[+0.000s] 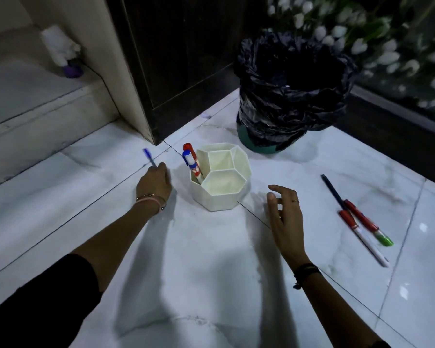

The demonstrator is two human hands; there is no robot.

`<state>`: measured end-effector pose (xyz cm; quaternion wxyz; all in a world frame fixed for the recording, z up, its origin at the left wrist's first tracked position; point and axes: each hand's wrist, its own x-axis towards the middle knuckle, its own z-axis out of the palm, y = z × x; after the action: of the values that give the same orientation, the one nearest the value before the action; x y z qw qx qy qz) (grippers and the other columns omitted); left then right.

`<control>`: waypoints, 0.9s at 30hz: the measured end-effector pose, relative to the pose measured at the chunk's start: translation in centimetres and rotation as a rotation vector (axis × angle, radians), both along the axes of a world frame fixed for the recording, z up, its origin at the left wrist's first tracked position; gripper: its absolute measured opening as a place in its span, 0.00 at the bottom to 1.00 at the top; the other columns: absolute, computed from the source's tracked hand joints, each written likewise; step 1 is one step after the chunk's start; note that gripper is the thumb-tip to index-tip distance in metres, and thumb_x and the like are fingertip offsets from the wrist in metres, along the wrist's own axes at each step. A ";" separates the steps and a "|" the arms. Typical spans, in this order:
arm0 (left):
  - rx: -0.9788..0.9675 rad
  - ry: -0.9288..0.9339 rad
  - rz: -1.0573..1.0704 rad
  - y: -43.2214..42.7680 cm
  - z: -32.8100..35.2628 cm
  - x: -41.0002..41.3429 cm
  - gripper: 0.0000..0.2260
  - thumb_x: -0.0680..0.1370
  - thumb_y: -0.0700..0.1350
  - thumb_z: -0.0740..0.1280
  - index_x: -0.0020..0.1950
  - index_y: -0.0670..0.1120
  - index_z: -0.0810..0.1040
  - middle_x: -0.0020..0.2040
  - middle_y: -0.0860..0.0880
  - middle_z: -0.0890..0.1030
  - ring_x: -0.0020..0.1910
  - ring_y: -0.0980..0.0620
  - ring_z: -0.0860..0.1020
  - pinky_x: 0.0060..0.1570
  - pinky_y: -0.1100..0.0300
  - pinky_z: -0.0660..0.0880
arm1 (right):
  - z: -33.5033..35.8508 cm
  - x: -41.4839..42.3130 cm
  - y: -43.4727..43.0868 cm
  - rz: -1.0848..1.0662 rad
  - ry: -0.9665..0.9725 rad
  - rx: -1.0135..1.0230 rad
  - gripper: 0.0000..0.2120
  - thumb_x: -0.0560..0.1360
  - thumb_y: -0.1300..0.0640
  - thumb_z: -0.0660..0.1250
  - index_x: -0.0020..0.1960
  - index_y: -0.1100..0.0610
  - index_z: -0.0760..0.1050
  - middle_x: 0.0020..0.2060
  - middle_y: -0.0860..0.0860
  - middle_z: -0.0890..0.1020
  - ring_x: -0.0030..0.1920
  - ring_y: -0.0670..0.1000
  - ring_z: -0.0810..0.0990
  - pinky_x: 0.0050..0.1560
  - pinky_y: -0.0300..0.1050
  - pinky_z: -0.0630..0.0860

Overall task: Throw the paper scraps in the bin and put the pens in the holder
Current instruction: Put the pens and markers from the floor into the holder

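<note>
A white holder [221, 194] with hexagonal compartments stands on the marble floor; a red-capped pen [190, 153] and a blue-capped pen [189, 160] stick up from its left compartment. Just left of it, my left hand [155, 183] is shut on a blue pen [148, 158] whose tip points away from me. My right hand [284, 214] hovers open to the holder's right, holding nothing. Further right on the floor lie a dark blue pen [333, 190], a red and white pen [362, 237] and a red pen with a green cap [369, 226]. The bin [284, 96], lined with a black bag, stands behind the holder.
A dark wooden door and frame [176, 59] rise behind the holder. A raised step [35, 109] runs along the left, with a white and purple object [65, 54] on it. White flowers [387, 41] fill the far right behind a dark ledge.
</note>
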<state>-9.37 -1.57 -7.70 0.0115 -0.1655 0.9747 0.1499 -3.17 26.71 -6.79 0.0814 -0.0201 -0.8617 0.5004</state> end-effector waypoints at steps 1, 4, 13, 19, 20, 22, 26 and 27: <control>-0.041 -0.025 -0.023 0.4 0.0 0.6 0.12 0.79 0.44 0.59 0.58 0.39 0.72 0.50 0.37 0.80 0.49 0.41 0.80 0.49 0.52 0.77 | -0.1 0.0 0.6 -0.011 0.001 0.037 0.12 0.80 0.49 0.57 0.59 0.52 0.73 0.57 0.48 0.72 0.47 0.48 0.79 0.44 0.38 0.73; -0.033 -0.142 -0.033 1.8 0.7 2.9 0.17 0.77 0.42 0.63 0.64 0.38 0.68 0.54 0.36 0.80 0.52 0.39 0.80 0.54 0.50 0.76 | -0.4 -0.2 2.7 -0.079 0.008 0.140 0.10 0.80 0.54 0.59 0.57 0.55 0.75 0.56 0.51 0.74 0.46 0.50 0.78 0.44 0.39 0.75; 0.825 -0.274 0.361 5.8 2.5 10.8 0.17 0.72 0.36 0.67 0.59 0.36 0.69 0.51 0.36 0.79 0.44 0.39 0.81 0.47 0.50 0.80 | -0.7 -3.8 11.6 -0.164 -0.253 0.692 0.23 0.77 0.62 0.61 0.71 0.63 0.63 0.67 0.64 0.70 0.66 0.65 0.66 0.64 0.58 0.68; 1.229 -0.159 0.515 7.3 5.2 11.9 0.04 0.73 0.34 0.67 0.47 0.40 0.78 0.39 0.40 0.81 0.32 0.49 0.81 0.35 0.59 0.79 | -0.9 -4.2 11.0 0.051 -0.146 0.851 0.11 0.73 0.69 0.61 0.54 0.62 0.70 0.48 0.61 0.77 0.50 0.63 0.75 0.37 0.53 0.73; 1.173 -0.111 0.478 7.3 5.7 11.9 0.06 0.72 0.35 0.68 0.48 0.41 0.78 0.41 0.41 0.81 0.36 0.49 0.81 0.36 0.60 0.78 | -0.8 -4.3 10.4 0.080 -0.143 0.850 0.11 0.72 0.69 0.61 0.54 0.62 0.69 0.47 0.61 0.77 0.49 0.63 0.75 0.36 0.52 0.72; 1.041 -0.016 0.385 7.5 6.8 11.6 0.09 0.71 0.38 0.70 0.50 0.43 0.78 0.45 0.43 0.81 0.42 0.47 0.79 0.40 0.60 0.77 | -0.5 -4.6 9.0 0.118 -0.122 0.834 0.12 0.72 0.67 0.63 0.55 0.62 0.68 0.49 0.61 0.77 0.49 0.63 0.74 0.39 0.53 0.73; 1.054 0.127 0.252 8.2 9.0 11.1 0.09 0.72 0.39 0.70 0.51 0.45 0.77 0.49 0.44 0.79 0.52 0.42 0.80 0.50 0.52 0.79 | 3.2 -5.1 4.2 0.106 0.107 0.364 0.08 0.76 0.64 0.62 0.56 0.62 0.72 0.50 0.59 0.77 0.49 0.58 0.75 0.48 0.42 0.73; 1.058 0.158 0.213 8.3 9.3 10.9 0.08 0.73 0.38 0.69 0.51 0.45 0.76 0.49 0.43 0.79 0.52 0.41 0.80 0.51 0.50 0.80 | 4.8 -4.9 2.9 0.125 0.124 0.164 0.07 0.77 0.62 0.62 0.55 0.61 0.72 0.48 0.56 0.77 0.47 0.54 0.76 0.46 0.35 0.73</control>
<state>1.48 6.76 1.60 0.0045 -0.2233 0.7419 0.6322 -8.09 29.61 -1.97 0.1043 0.0714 -0.8926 0.4329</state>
